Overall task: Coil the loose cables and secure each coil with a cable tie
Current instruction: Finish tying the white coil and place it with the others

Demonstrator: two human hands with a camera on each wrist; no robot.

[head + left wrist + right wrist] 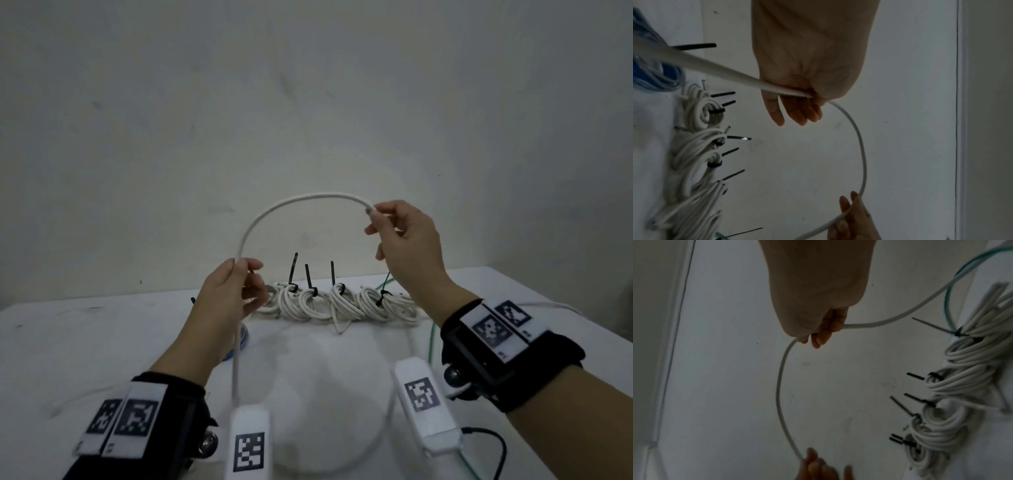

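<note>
- The left hand (pixel 227 291) is raised above the table (pixel 102 339), thumb and forefinger pinching a white cable (pixel 298 200); its other fingers are loosely curled below the pinch.
- The right hand (pixel 402 240) is higher and further right, gripping the same cable between thumb and curled fingers.
- Between the two hands the cable rises in an arch in the air, clear of the table.
- From the left hand it drops straight down toward the near table edge; in the right wrist view it runs on from the right hand toward the bundles.
- Along the table's back edge lies a row of white coils (pixel 339 303), each bound with a black tie (pixel 293 272), tie tails sticking up.
- A blue cable (pixel 655 71) lies left of the row, a green cable (pixel 953 293) at its right end.
</note>
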